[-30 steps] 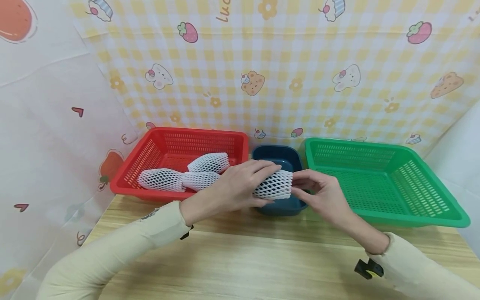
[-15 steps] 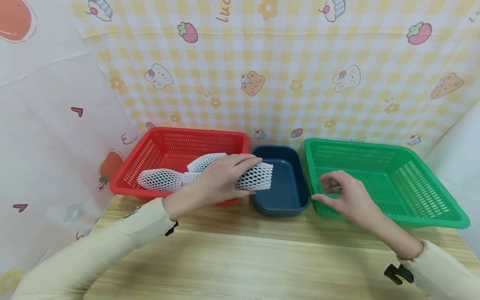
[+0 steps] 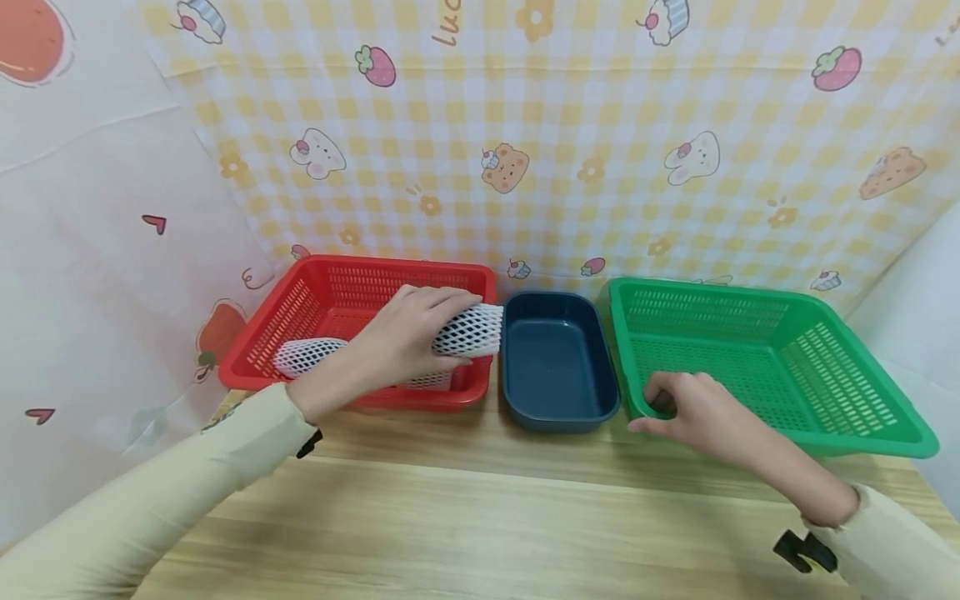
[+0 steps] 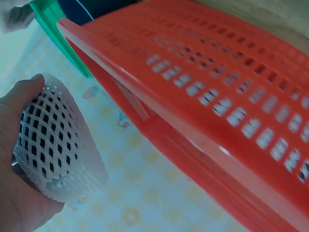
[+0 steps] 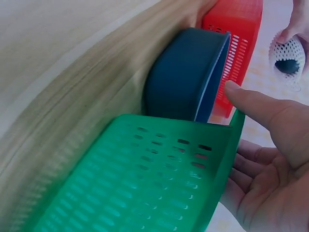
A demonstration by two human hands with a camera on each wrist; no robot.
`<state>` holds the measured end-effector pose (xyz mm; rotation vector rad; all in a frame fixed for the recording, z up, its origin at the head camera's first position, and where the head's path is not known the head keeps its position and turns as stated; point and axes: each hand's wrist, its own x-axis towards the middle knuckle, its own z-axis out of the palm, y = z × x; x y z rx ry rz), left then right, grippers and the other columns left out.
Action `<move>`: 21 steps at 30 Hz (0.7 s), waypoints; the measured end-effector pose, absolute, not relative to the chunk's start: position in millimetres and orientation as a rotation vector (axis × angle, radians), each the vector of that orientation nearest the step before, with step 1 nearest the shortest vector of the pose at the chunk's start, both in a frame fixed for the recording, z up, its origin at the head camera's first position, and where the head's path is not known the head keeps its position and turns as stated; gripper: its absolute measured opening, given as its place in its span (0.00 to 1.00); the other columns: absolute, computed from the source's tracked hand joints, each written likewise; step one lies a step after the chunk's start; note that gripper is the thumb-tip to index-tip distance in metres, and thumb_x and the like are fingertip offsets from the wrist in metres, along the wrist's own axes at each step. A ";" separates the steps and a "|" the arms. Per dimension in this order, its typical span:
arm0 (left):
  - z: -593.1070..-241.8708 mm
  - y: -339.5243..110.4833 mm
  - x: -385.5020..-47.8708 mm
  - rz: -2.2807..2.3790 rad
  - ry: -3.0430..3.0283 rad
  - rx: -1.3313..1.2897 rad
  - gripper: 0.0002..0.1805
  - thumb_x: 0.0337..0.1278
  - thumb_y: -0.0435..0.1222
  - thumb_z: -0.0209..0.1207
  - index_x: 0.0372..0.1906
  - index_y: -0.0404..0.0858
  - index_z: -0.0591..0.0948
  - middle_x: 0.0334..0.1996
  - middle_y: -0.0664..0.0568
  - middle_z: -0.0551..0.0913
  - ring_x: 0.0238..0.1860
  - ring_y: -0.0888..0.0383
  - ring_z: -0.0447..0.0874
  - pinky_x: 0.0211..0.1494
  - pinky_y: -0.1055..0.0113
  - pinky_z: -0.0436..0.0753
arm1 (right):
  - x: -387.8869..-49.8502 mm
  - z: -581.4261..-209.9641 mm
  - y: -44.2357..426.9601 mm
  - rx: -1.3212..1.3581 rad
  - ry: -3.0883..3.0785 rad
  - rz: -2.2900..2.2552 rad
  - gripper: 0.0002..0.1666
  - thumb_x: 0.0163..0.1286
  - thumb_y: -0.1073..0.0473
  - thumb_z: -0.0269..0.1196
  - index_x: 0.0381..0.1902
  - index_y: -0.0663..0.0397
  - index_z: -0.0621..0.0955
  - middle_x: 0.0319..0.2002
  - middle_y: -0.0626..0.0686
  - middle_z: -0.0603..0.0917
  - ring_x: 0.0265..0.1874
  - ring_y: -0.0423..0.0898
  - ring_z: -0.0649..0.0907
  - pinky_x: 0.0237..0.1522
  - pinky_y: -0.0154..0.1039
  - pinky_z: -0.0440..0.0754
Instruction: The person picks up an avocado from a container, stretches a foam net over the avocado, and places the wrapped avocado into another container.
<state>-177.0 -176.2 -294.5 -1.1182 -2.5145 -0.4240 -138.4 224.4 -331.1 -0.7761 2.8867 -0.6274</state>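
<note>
My left hand (image 3: pixel 405 333) holds a white foam net sleeve (image 3: pixel 471 330) above the right side of the red basket (image 3: pixel 480 392). In the left wrist view, something dark shows through the mesh of the sleeve (image 4: pixel 53 140); its kind cannot be told. Below, another netted item (image 3: pixel 303 355) lies in the red basket, and part of a further one (image 3: pixel 433 382) shows under my hand. My right hand (image 3: pixel 701 412) is at the near left corner of the green basket (image 3: pixel 847 442). In the right wrist view, its thumb (image 5: pixel 256 104) and curled fingers straddle the rim.
Between the two baskets stands a dark blue tub (image 3: pixel 555 358) with nothing in it. All three containers line the back of the wooden table (image 3: pixel 480 525). Behind them hangs a checked yellow cloth (image 3: pixel 555 217).
My right hand has let go of the sleeve's end and moved right to the green basket's rim. My left hand has carried the sleeve left, from above the blue tub to above the red basket.
</note>
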 end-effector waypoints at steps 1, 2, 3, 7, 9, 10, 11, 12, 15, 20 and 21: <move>-293.7 -179.3 -178.1 -0.426 -2.532 -1.105 0.46 0.38 0.45 0.82 0.67 0.38 0.76 0.60 0.45 0.80 0.56 0.50 0.77 0.56 0.53 0.74 | -138.2 -330.4 224.3 -0.781 2.878 -0.628 0.18 0.60 0.48 0.76 0.33 0.51 0.79 0.24 0.41 0.76 0.22 0.38 0.72 0.25 0.35 0.72; -292.8 -182.3 -179.2 -0.424 -2.551 -1.092 0.47 0.38 0.45 0.82 0.67 0.38 0.75 0.60 0.45 0.80 0.56 0.50 0.77 0.56 0.52 0.75 | -138.2 -329.8 224.1 -0.788 2.871 -0.629 0.18 0.61 0.49 0.76 0.32 0.51 0.78 0.23 0.41 0.74 0.21 0.38 0.70 0.24 0.35 0.70; -292.0 -185.3 -180.6 -0.425 -2.567 -1.082 0.47 0.38 0.45 0.82 0.68 0.38 0.75 0.60 0.45 0.79 0.56 0.49 0.77 0.57 0.51 0.75 | -138.2 -329.2 223.9 -0.794 2.867 -0.627 0.18 0.61 0.49 0.76 0.31 0.51 0.78 0.22 0.42 0.73 0.20 0.37 0.69 0.24 0.35 0.69; -289.2 -197.0 -186.5 -0.425 -2.620 -1.036 0.47 0.39 0.44 0.82 0.68 0.38 0.74 0.61 0.45 0.79 0.57 0.49 0.75 0.60 0.48 0.75 | -138.9 -328.1 223.3 -0.816 2.856 -0.618 0.19 0.61 0.52 0.76 0.29 0.51 0.75 0.19 0.43 0.67 0.18 0.36 0.64 0.22 0.34 0.61; -287.9 -202.7 -188.8 -0.436 -2.646 -1.007 0.46 0.40 0.44 0.82 0.68 0.38 0.74 0.60 0.45 0.79 0.56 0.49 0.75 0.60 0.48 0.76 | -139.3 -327.8 222.7 -0.826 2.853 -0.611 0.20 0.61 0.53 0.76 0.29 0.51 0.74 0.19 0.42 0.66 0.18 0.36 0.63 0.22 0.34 0.60; -287.2 -205.3 -189.9 -0.440 -2.659 -0.988 0.46 0.40 0.43 0.82 0.68 0.38 0.74 0.60 0.45 0.79 0.56 0.49 0.76 0.59 0.48 0.76 | -139.7 -327.9 222.5 -0.832 2.851 -0.609 0.20 0.61 0.54 0.76 0.29 0.51 0.74 0.19 0.42 0.66 0.18 0.36 0.62 0.22 0.34 0.60; -286.3 -207.8 -190.8 -0.445 -2.675 -0.970 0.45 0.40 0.43 0.81 0.68 0.38 0.74 0.60 0.45 0.79 0.55 0.48 0.75 0.59 0.48 0.76 | -139.9 -327.8 222.3 -0.838 2.847 -0.606 0.19 0.61 0.54 0.76 0.29 0.51 0.74 0.19 0.42 0.66 0.18 0.36 0.63 0.22 0.34 0.60; -285.2 -210.2 -191.7 -0.453 -2.689 -0.953 0.45 0.41 0.43 0.81 0.67 0.38 0.74 0.59 0.45 0.79 0.55 0.48 0.75 0.59 0.48 0.76 | -140.1 -327.7 222.1 -0.839 2.844 -0.606 0.19 0.61 0.54 0.76 0.28 0.51 0.74 0.19 0.42 0.66 0.18 0.36 0.63 0.22 0.34 0.60; -282.5 -217.0 -195.2 -0.481 -2.733 -0.897 0.43 0.44 0.42 0.80 0.67 0.38 0.74 0.59 0.45 0.78 0.55 0.47 0.75 0.59 0.47 0.76 | -140.2 -326.6 221.8 -0.834 2.831 -0.611 0.19 0.61 0.54 0.76 0.29 0.51 0.74 0.19 0.42 0.66 0.18 0.36 0.63 0.22 0.34 0.59; -280.2 -229.5 -202.2 -0.500 -2.807 -0.815 0.40 0.48 0.43 0.78 0.66 0.38 0.74 0.60 0.44 0.77 0.57 0.46 0.73 0.59 0.48 0.77 | -140.2 -325.4 222.3 -0.822 2.806 -0.619 0.19 0.62 0.52 0.75 0.29 0.51 0.74 0.19 0.42 0.64 0.18 0.36 0.62 0.21 0.35 0.57; -280.1 -232.3 -203.4 -0.500 -2.823 -0.804 0.40 0.48 0.43 0.78 0.66 0.39 0.74 0.60 0.44 0.77 0.57 0.46 0.73 0.59 0.48 0.77 | -140.2 -325.3 222.3 -0.822 2.803 -0.619 0.19 0.62 0.52 0.75 0.29 0.50 0.74 0.19 0.42 0.64 0.18 0.36 0.62 0.21 0.35 0.57</move>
